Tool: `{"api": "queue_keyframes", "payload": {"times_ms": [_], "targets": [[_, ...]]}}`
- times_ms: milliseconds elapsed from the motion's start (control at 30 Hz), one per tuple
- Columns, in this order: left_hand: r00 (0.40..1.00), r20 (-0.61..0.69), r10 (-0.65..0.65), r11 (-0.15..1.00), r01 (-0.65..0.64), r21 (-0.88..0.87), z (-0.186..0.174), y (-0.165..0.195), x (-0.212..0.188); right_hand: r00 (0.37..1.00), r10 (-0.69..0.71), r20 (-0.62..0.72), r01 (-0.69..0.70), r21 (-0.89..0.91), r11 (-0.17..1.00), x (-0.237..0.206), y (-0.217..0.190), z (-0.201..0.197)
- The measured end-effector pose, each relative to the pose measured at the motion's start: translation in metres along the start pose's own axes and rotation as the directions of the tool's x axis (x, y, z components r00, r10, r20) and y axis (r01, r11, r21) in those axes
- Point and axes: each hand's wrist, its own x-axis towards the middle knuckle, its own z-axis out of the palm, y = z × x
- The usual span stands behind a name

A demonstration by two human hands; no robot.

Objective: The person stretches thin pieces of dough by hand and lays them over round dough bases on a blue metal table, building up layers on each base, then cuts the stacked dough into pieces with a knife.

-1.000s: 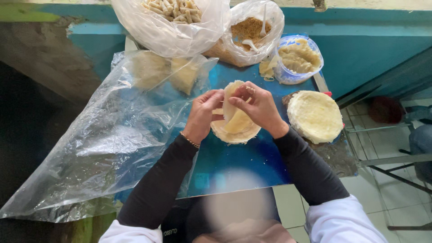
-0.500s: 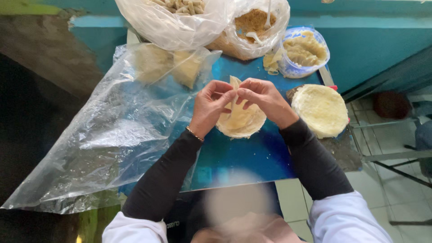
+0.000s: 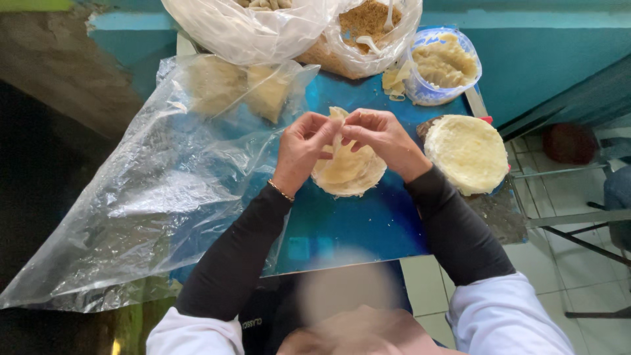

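A thin round pale wrapper [image 3: 351, 172] lies on the blue table [image 3: 368, 227], its far edge lifted and folded. My left hand [image 3: 301, 148] pinches that folded edge from the left. My right hand [image 3: 381, 137] pinches it from the right, fingertips almost touching the left hand's. A stack of the same round wrappers [image 3: 468, 152] sits just right of my right wrist.
A large clear plastic bag [image 3: 158, 190] with folded pieces inside covers the table's left half. At the back stand two plastic bags [image 3: 263, 26] of food, one with brown filling and a spoon [image 3: 368, 26], and a blue tub [image 3: 444, 66]. A tiled floor lies to the right.
Both hands have kept hold of the wrapper and brought its far edge up between the fingertips. The camera has shifted slightly.
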Motion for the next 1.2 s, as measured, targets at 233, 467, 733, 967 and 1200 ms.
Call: {"api": "queue_keyframes", "payload": {"times_ms": [233, 467, 733, 967, 1200], "targets": [[0.998, -0.056, -0.029, 0.992, 0.021, -0.126, -0.002, -0.003, 0.003, 0.998, 0.063, -0.024, -0.06, 0.125, 0.99, 0.002, -0.007, 0.005], [0.976, 0.062, 0.211, 0.977, -0.207, -0.055, 0.006, -0.012, 0.0, 0.997, -0.015, -0.07, 0.019, 0.058, 0.998, -0.002, -0.008, 0.014], [0.991, 0.079, 0.106, 0.92, -0.068, -0.386, -0.006, 0.002, 0.004, 0.976, -0.146, -0.16, 0.155, 0.045, 0.987, 0.003, -0.008, -0.004], [0.995, 0.094, 0.043, 0.929, -0.005, -0.369, -0.006, 0.006, 0.004, 0.941, -0.301, -0.154, 0.294, -0.069, 0.953, 0.002, 0.002, -0.005], [0.995, 0.019, 0.1, 0.958, -0.091, -0.271, 0.003, -0.006, 0.004, 0.965, -0.253, -0.068, 0.253, -0.001, 0.967, -0.002, -0.003, 0.004]]}}
